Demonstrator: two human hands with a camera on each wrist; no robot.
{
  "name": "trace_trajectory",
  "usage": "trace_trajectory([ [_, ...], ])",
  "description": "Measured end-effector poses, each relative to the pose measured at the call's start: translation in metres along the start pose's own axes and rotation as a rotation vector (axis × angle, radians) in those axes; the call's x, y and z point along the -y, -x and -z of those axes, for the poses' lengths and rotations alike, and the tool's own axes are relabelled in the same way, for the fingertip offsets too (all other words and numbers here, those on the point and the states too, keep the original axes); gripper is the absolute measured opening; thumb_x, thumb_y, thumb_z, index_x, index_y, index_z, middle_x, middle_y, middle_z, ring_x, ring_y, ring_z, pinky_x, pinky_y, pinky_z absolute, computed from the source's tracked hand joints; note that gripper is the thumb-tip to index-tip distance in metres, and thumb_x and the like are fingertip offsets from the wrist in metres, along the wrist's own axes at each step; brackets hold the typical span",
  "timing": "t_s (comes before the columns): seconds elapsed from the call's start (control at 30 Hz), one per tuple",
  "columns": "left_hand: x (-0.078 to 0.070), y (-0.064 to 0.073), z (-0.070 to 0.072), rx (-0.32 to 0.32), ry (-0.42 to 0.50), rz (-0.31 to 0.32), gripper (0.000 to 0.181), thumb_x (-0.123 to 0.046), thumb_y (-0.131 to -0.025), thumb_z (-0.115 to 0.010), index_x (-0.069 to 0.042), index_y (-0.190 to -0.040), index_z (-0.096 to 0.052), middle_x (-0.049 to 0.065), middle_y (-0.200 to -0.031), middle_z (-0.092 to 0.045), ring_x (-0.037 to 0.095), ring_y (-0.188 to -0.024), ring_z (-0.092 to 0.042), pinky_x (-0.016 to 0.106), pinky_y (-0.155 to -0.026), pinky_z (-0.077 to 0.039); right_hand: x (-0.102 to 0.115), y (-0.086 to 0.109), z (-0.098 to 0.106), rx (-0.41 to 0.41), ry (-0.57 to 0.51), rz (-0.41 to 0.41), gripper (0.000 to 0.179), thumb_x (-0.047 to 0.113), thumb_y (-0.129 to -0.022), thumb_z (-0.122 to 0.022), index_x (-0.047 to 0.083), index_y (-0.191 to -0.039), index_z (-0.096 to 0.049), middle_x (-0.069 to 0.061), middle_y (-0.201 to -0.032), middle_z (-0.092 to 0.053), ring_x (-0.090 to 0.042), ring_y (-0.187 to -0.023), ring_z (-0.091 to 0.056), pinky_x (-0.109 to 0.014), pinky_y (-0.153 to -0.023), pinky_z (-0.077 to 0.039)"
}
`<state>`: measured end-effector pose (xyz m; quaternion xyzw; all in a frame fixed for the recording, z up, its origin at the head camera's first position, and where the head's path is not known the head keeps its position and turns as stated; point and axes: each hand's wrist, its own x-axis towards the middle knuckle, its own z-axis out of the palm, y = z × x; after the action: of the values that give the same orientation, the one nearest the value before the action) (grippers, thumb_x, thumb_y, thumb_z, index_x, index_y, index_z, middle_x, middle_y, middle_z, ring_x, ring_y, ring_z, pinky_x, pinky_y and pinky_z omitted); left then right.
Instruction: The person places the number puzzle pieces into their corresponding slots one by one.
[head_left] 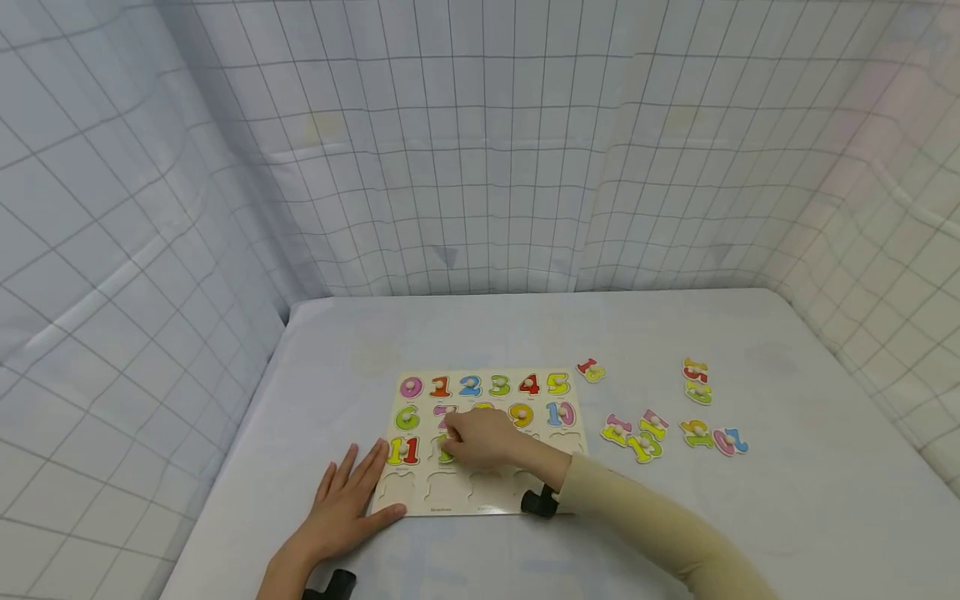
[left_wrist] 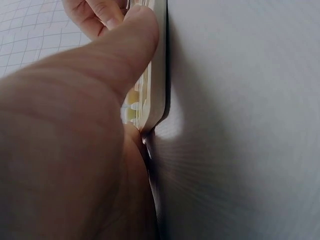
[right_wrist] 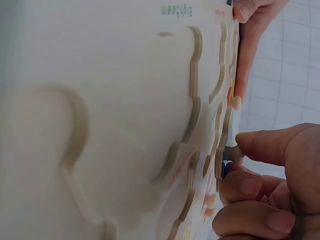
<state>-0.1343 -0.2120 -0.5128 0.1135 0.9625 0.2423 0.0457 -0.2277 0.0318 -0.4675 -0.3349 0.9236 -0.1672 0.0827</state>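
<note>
A wooden number puzzle board [head_left: 510, 508] lies flat on the white table. Its upper two rows and an 11 piece [head_left: 403, 451] at the left of the third row are filled with coloured numbers. My right hand [head_left: 483, 437] pinches the knob [right_wrist: 234, 154] of a number piece [head_left: 445, 455] at the slot right of the 11. Most of that piece is hidden under the fingers; its visible digit is green. My left hand [head_left: 345, 504] rests with spread fingers at the board's left edge, its thumb over the lower left corner, as the left wrist view shows too.
Right of the board lie several loose number pieces: a red and yellow one [head_left: 591, 370] near the upper corner, a cluster [head_left: 645, 447] beside the edge, others [head_left: 696, 432] farther right. Bare slots [head_left: 397, 487] line the bottom row. Gridded white curtains [head_left: 480, 167] enclose the table.
</note>
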Motion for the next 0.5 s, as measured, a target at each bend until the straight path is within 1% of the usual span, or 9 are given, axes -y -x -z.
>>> trace_trajectory([
  [0.13, -0.001, 0.001, 0.0, -0.001, 0.005, -0.003, 0.097, -0.069, -0.079, -0.057, -0.012, -0.151, -0.026, 0.01, -0.154, -0.025, 0.036, -0.142, -0.001, 0.052, -0.109, 0.008, 0.005, -0.003, -0.006, 0.012, 0.015, -0.028, 0.031, 0.035, -0.094, -0.056, 0.02, -0.07, -0.044, 0.008, -0.054, -0.038, -0.006, -0.047, -0.037, -0.024, -0.043, -0.025],
  [0.4, -0.005, 0.004, 0.004, -0.019, 0.019, -0.045, 0.093, -0.065, -0.082, -0.056, -0.015, -0.153, -0.022, 0.013, -0.153, -0.026, 0.037, -0.141, 0.0, 0.054, -0.108, 0.01, 0.013, -0.002, -0.005, -0.001, 0.015, -0.059, 0.031, 0.034, -0.094, -0.057, 0.018, -0.07, -0.046, 0.006, -0.054, -0.04, -0.008, -0.048, -0.038, -0.024, -0.042, -0.029],
  [0.5, -0.006, 0.004, 0.004, -0.025, 0.01, -0.039, 0.093, -0.066, -0.082, -0.057, -0.015, -0.152, -0.023, 0.012, -0.153, -0.027, 0.036, -0.142, -0.001, 0.053, -0.108, 0.01, 0.014, -0.003, -0.007, -0.004, 0.022, -0.063, 0.031, 0.034, -0.094, -0.057, 0.018, -0.07, -0.046, 0.006, -0.055, -0.04, -0.008, -0.049, -0.039, -0.024, -0.043, -0.029],
])
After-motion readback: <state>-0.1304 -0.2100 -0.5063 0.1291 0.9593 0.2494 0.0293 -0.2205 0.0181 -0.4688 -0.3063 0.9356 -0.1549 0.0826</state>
